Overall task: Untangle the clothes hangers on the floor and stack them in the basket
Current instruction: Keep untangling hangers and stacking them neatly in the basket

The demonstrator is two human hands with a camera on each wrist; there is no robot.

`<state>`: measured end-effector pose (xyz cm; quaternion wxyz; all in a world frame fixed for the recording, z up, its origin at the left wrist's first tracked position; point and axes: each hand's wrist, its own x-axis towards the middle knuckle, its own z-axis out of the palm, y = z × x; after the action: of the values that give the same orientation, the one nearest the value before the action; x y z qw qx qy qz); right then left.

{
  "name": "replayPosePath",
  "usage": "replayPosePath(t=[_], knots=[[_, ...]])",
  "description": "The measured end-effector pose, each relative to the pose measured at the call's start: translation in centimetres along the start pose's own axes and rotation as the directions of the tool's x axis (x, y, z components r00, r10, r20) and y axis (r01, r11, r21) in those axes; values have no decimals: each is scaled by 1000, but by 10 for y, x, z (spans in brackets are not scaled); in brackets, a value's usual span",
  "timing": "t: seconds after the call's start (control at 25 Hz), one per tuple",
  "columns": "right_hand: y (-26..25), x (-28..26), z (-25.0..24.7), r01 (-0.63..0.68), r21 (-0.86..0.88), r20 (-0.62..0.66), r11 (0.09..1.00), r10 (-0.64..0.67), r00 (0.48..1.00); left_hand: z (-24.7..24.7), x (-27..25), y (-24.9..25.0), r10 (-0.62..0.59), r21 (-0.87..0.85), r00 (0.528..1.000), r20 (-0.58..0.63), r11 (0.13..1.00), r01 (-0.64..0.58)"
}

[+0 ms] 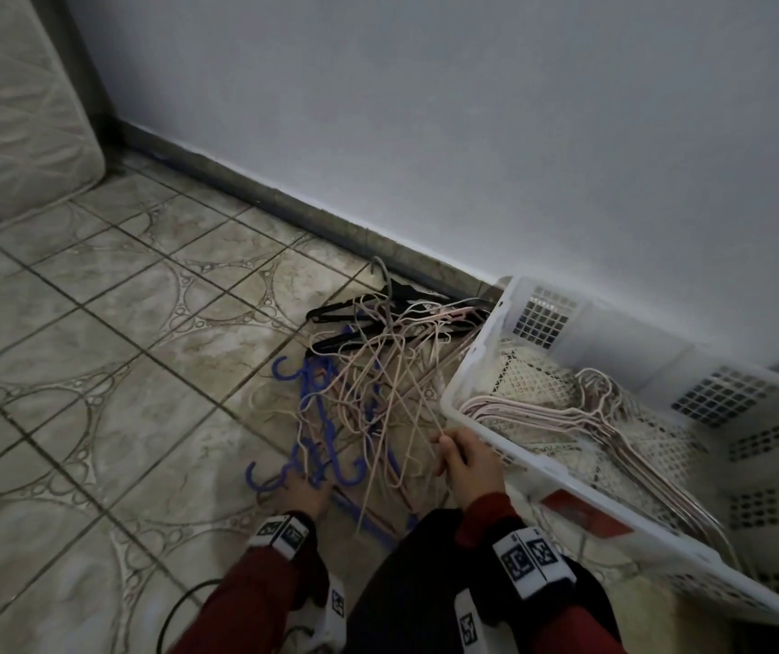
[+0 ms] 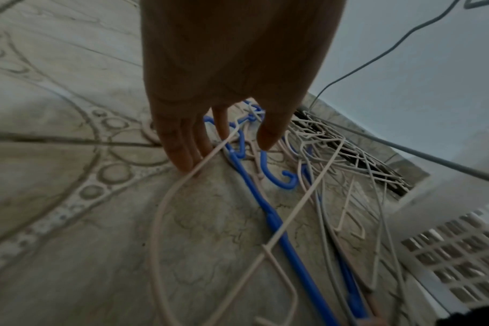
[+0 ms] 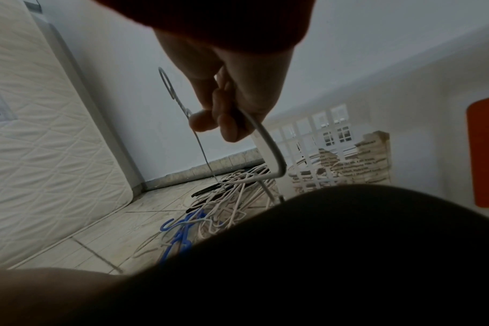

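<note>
The right hand [image 3: 224,88] pinches a pale wire hanger [image 3: 268,152] above the tangled hangers [image 3: 226,198], the white basket [image 3: 405,123] just beside.

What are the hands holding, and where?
The right hand grips a thin wire hanger by its shoulder, near the bent corner. The left hand holds nothing; its straight fingers press on the hanger pile.

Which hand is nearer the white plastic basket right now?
Right. The right hand holds a thin grey wire hanger beside the white plastic basket; the left hand rests farther away, on the tangled pile.
</note>
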<state>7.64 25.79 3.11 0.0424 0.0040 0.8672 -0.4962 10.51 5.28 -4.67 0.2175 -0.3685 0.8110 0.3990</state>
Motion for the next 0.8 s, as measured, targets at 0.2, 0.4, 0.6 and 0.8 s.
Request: replayPosePath(t=[0.2, 0.4, 0.6, 0.8], knots=[[0, 0, 3, -3, 36, 41, 999, 1, 999, 0, 14, -6, 11, -180, 998, 58, 984, 0], [-12, -4, 7, 45, 79, 76, 996, -51, 996, -28, -22, 14, 164, -732, 983, 83, 680, -51], [-26, -12, 19, 93, 51, 150, 994, -100, 984, -45, -64, 53, 399, -830, 917, 0, 512, -222], [-38, -18, 24, 136, 109, 122, 985, -149, 981, -37, -83, 89, 519, -818, 851, -84, 452, -356]])
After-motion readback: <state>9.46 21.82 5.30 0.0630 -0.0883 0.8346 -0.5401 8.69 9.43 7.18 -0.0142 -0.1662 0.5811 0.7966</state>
